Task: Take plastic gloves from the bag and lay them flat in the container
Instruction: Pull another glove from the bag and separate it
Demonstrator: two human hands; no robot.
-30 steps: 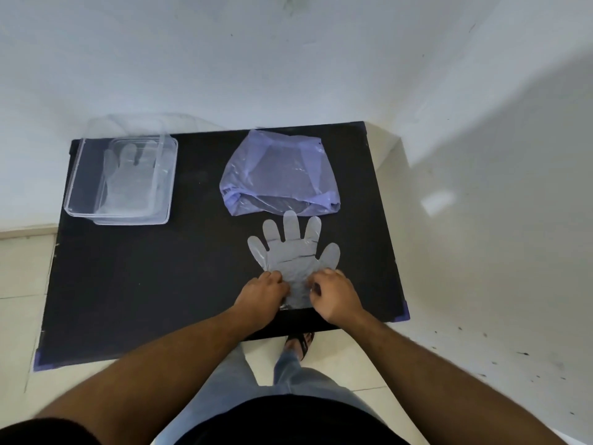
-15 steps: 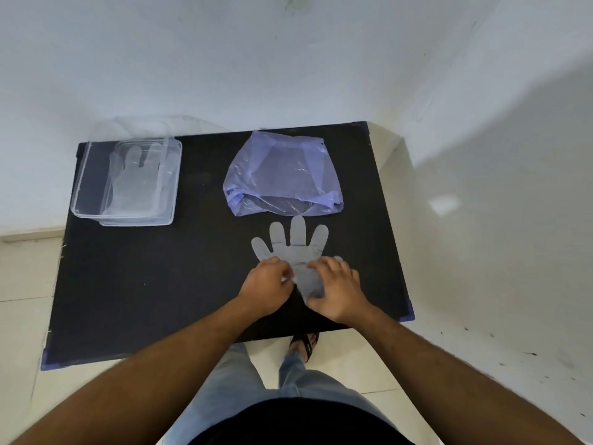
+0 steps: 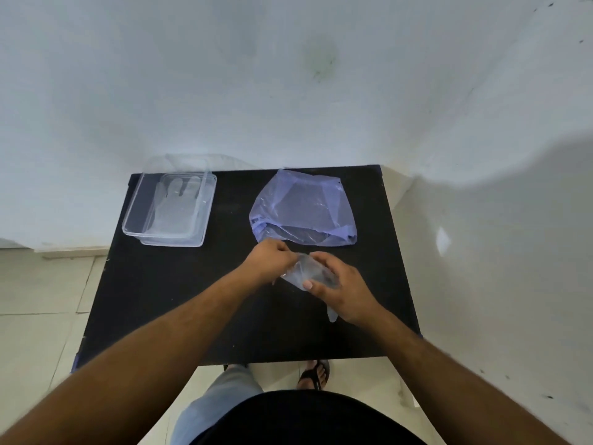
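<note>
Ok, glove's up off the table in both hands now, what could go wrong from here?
1. The thin clear plastic glove is bunched between the left hand and right hand, so it may land creased rather than flat.
2. The clear rectangular container sits at the black table's far-left corner; a nudge could push it off.

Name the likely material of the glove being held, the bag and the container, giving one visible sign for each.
Glove: thin clear plastic film, crumpling between the hands.
Bag: thin bluish translucent plastic, creased and glossy.
Container: seemingly rigid clear plastic; straight walls, a glove showing through.
</note>
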